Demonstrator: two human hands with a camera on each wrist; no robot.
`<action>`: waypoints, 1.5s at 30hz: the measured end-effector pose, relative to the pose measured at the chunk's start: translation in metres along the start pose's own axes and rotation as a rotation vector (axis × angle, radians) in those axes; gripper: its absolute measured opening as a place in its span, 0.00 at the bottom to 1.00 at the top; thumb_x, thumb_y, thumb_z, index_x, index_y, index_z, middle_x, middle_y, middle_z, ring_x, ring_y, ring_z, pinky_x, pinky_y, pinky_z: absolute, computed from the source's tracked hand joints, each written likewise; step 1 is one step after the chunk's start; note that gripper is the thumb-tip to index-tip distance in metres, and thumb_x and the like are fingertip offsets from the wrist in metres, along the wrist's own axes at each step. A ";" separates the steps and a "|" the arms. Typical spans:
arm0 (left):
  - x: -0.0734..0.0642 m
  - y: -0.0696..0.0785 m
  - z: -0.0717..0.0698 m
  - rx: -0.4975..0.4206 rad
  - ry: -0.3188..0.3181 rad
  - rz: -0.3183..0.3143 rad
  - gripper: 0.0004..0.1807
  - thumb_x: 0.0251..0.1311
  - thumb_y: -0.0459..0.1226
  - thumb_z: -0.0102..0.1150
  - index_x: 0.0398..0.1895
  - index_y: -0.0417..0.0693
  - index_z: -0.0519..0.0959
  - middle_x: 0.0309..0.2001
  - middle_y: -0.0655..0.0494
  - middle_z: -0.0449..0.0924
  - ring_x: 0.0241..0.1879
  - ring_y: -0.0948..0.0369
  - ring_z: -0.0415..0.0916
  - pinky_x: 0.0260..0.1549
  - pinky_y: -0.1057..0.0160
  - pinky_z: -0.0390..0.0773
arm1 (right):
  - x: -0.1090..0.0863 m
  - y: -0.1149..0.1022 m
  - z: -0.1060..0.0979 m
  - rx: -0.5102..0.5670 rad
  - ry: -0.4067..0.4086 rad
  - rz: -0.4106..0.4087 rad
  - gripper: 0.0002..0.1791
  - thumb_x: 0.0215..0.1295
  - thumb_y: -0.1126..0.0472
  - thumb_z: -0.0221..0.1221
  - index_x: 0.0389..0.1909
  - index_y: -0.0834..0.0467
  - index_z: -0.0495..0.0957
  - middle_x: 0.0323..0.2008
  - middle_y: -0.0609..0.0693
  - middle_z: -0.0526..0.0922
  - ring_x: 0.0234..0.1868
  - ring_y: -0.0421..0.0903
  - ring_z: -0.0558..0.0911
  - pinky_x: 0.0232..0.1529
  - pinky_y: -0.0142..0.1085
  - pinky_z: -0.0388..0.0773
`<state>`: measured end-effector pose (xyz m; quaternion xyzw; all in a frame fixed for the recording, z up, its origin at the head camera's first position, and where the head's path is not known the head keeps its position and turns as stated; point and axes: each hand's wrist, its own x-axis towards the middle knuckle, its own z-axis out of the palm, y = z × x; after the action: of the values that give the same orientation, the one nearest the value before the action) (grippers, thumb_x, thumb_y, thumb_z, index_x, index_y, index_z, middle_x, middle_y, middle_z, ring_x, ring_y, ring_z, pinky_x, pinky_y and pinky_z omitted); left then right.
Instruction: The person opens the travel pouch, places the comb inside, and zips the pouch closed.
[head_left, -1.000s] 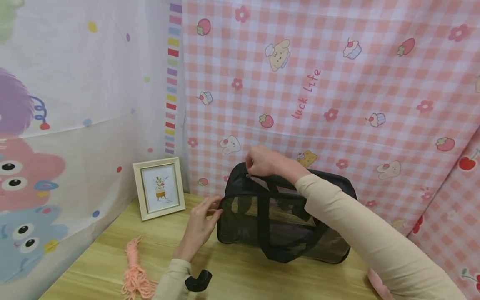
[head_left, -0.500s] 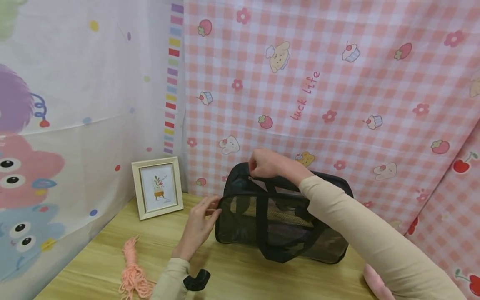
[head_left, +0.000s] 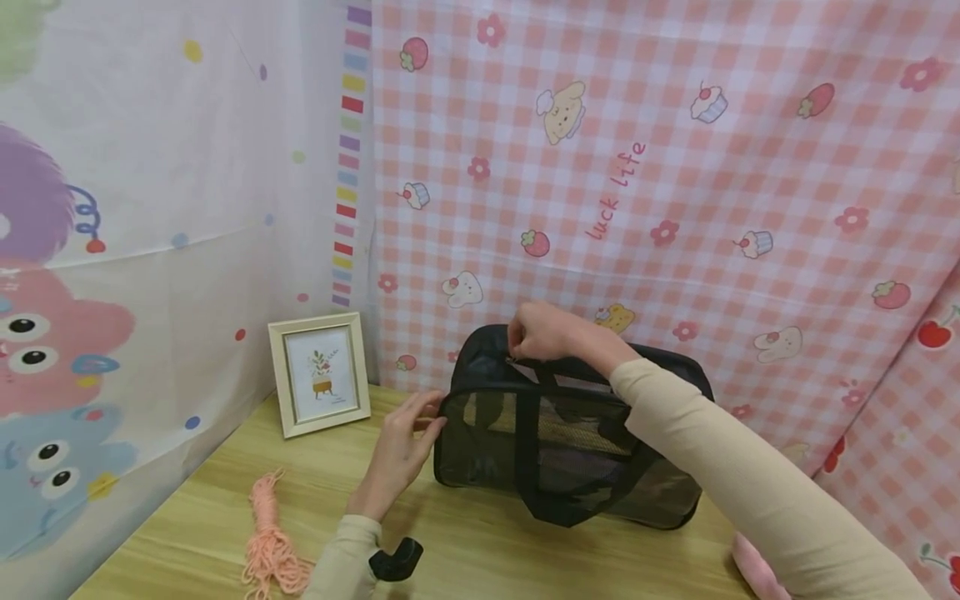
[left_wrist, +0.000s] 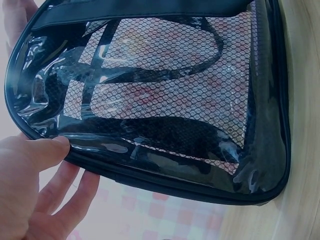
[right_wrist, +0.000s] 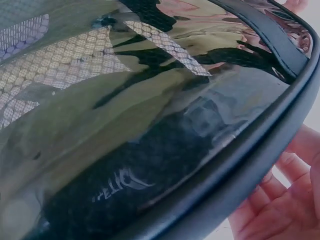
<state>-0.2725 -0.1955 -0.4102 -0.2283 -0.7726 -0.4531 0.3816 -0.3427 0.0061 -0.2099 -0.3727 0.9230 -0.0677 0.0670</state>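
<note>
A black see-through bag [head_left: 480, 467] with mesh and dark strap handles stands on the wooden table. At the bag's left end, my left hand [head_left: 401, 446] pinches the edge; in the left wrist view its thumb [left_wrist: 52, 150] lies on the black piping, with fingers behind. My right hand [head_left: 543, 329], fingers curled, pinches the zipper pull [head_left: 511, 360] on the bag's top, left of its middle. The pull is mostly hidden by the fingers. In the right wrist view the clear panel [right_wrist: 150, 120] with pale lettering fills most of the picture. What lies inside the bag is unclear.
A cream picture frame [head_left: 321, 375] stands at the back left. A bundle of peach cord [head_left: 272, 542] lies near the front left, and a pink object [head_left: 757, 567] shows partly behind the right sleeve. Printed cloths [head_left: 637, 192] hang behind the table [head_left: 465, 550].
My right hand has moved a little to the right along the bag's top, with the zipper pull in its fingers. The left hand stays at the bag's left edge.
</note>
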 end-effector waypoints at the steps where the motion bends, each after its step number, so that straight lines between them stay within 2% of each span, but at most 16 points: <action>1: 0.000 0.000 0.000 -0.003 -0.001 0.000 0.18 0.53 0.21 0.63 0.47 0.39 0.78 0.40 0.49 0.80 0.35 0.56 0.81 0.32 0.58 0.84 | -0.001 0.000 0.000 0.005 -0.002 0.000 0.08 0.63 0.67 0.56 0.31 0.59 0.84 0.21 0.48 0.80 0.18 0.40 0.71 0.24 0.32 0.71; 9: -0.003 0.000 0.000 -0.013 -0.001 -0.006 0.18 0.53 0.21 0.63 0.47 0.39 0.78 0.40 0.48 0.79 0.35 0.54 0.81 0.32 0.55 0.84 | -0.003 0.002 0.001 0.031 -0.023 0.006 0.07 0.65 0.66 0.55 0.33 0.59 0.83 0.18 0.48 0.79 0.16 0.40 0.72 0.22 0.32 0.72; 19: -0.004 0.001 0.001 0.004 0.000 0.003 0.18 0.52 0.21 0.63 0.47 0.39 0.78 0.40 0.49 0.80 0.35 0.56 0.81 0.32 0.61 0.84 | -0.011 0.008 0.001 0.002 -0.032 -0.029 0.07 0.64 0.67 0.56 0.30 0.59 0.82 0.23 0.50 0.80 0.19 0.41 0.73 0.24 0.33 0.73; 26: -0.003 0.000 0.001 0.023 0.002 -0.015 0.18 0.52 0.22 0.64 0.48 0.40 0.78 0.40 0.50 0.80 0.35 0.57 0.81 0.32 0.62 0.83 | -0.017 0.015 0.002 0.031 -0.047 0.027 0.08 0.66 0.66 0.54 0.31 0.60 0.82 0.25 0.55 0.82 0.18 0.40 0.70 0.22 0.32 0.69; 34: -0.005 0.000 0.004 0.010 -0.011 -0.024 0.18 0.52 0.22 0.64 0.48 0.39 0.78 0.38 0.49 0.79 0.35 0.55 0.81 0.32 0.58 0.83 | -0.022 0.020 0.004 0.047 -0.063 0.046 0.08 0.66 0.66 0.55 0.33 0.61 0.83 0.26 0.53 0.82 0.18 0.41 0.71 0.21 0.32 0.69; 41: -0.002 0.000 0.003 0.034 -0.006 -0.018 0.18 0.52 0.22 0.64 0.48 0.40 0.78 0.36 0.52 0.78 0.36 0.57 0.80 0.32 0.63 0.83 | -0.026 0.028 0.002 0.020 -0.063 0.014 0.09 0.65 0.69 0.54 0.28 0.61 0.81 0.20 0.47 0.76 0.20 0.41 0.67 0.25 0.32 0.65; 45: -0.001 0.001 0.002 0.037 -0.004 -0.013 0.18 0.52 0.22 0.64 0.48 0.40 0.78 0.36 0.52 0.78 0.35 0.56 0.80 0.32 0.63 0.83 | -0.030 0.035 0.001 0.033 -0.058 0.018 0.09 0.64 0.69 0.54 0.29 0.60 0.82 0.21 0.48 0.78 0.20 0.41 0.69 0.25 0.32 0.67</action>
<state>-0.2720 -0.1933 -0.4116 -0.2168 -0.7832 -0.4407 0.3814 -0.3447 0.0516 -0.2152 -0.3649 0.9229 -0.0713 0.1005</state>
